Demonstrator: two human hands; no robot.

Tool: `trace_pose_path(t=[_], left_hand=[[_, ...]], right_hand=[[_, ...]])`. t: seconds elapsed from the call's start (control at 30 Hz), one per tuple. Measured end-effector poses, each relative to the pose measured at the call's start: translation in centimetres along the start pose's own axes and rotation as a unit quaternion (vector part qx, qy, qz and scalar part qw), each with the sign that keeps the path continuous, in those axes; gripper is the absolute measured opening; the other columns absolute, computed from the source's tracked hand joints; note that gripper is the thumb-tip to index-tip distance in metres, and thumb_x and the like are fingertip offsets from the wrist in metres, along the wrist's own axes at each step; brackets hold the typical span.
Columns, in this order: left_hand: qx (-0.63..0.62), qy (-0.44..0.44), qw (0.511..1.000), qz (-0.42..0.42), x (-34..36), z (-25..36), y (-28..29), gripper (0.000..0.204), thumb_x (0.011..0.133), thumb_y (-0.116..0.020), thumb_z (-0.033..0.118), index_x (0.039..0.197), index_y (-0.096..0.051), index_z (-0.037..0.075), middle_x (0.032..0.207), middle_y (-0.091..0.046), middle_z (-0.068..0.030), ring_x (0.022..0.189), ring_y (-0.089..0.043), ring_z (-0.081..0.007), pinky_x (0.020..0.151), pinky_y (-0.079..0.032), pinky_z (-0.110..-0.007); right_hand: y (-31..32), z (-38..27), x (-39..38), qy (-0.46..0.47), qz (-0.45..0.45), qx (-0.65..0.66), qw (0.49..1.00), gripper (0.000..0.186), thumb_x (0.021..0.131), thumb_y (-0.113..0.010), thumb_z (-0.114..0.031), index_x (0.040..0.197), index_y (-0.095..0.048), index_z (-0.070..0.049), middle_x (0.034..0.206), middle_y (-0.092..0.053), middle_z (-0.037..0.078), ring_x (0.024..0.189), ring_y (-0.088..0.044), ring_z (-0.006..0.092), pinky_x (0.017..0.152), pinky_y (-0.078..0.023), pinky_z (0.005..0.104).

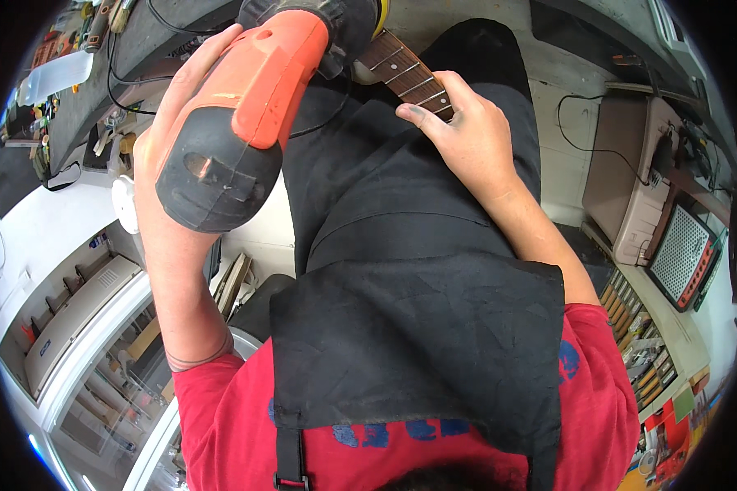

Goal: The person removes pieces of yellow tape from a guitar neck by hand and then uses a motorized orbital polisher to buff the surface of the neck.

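Observation:
My left hand (160, 135) is wrapped round the body of an orange and black power polisher (282, 74), its thick black rear end toward me. The polisher's round head has a yellow rim (382, 15) and is partly cut off by the top of the view. Beside that head, a guitar neck (408, 75) with a dark wooden fretboard, metal frets and dot inlays slants down over my lap. My right hand (473, 131) grips its lower end, thumb on the fretboard and fingers along the far edge. Whatever lies past the head is hidden.
A dark apron (418, 327) covers my lap. At the upper left, a grey workbench (106, 98) carries tools and a clear plastic bottle (57, 78); black cables (113, 74) hang there. To the right stand a beige case (622, 172), a speaker-like box (681, 255) and a tool rack (639, 344).

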State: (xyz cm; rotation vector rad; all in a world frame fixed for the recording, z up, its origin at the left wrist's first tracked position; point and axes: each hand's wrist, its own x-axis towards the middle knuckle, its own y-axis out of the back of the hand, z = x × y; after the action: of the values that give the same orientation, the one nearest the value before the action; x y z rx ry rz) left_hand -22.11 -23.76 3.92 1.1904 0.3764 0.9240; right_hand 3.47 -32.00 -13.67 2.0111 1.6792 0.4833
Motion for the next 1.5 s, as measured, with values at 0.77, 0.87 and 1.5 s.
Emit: trace_pose_path(t=[0.77,0.87,1.5], left_hand=[[0.016,0.041,0.999,0.006,-2.4,-1.3,-0.8,0.067,0.086,-0.089,0.015,0.150,-0.069,0.012,0.145,-0.076,-0.0099,0.127,-0.077,-0.0281,0.107,-0.059,-0.039],[0.006,0.068,0.997,-0.021,-2.6,-1.0,-0.9,0.056,0.093,-0.083,0.007,0.148,-0.071,0.006,0.158,-0.067,-0.0101,0.139,-0.069,-0.0251,0.119,-0.051,-0.038],[-0.020,0.022,0.999,0.041,-3.6,-2.0,-1.9,0.051,0.085,-0.087,0.010,0.134,-0.076,0.005,0.153,-0.070,-0.0095,0.129,-0.076,-0.0298,0.109,-0.059,-0.039]], right_hand=[[0.8,0.3,0.8,-0.053,-0.078,0.080,0.992,0.051,0.091,-0.089,-0.048,0.116,-0.074,-0.005,0.089,-0.080,0.013,0.079,-0.078,0.0262,0.075,-0.059,0.0382],[0.8,0.4,1.0,-0.077,-0.099,0.100,0.987,0.043,0.093,-0.091,-0.034,0.120,-0.075,-0.004,0.088,-0.077,0.004,0.072,-0.067,0.0094,0.071,-0.055,0.0292],[1.1,0.3,1.1,-0.088,-0.113,0.111,0.983,0.052,0.092,-0.090,-0.045,0.118,-0.075,-0.002,0.093,-0.082,0.014,0.082,-0.079,0.0233,0.079,-0.060,0.0367]])
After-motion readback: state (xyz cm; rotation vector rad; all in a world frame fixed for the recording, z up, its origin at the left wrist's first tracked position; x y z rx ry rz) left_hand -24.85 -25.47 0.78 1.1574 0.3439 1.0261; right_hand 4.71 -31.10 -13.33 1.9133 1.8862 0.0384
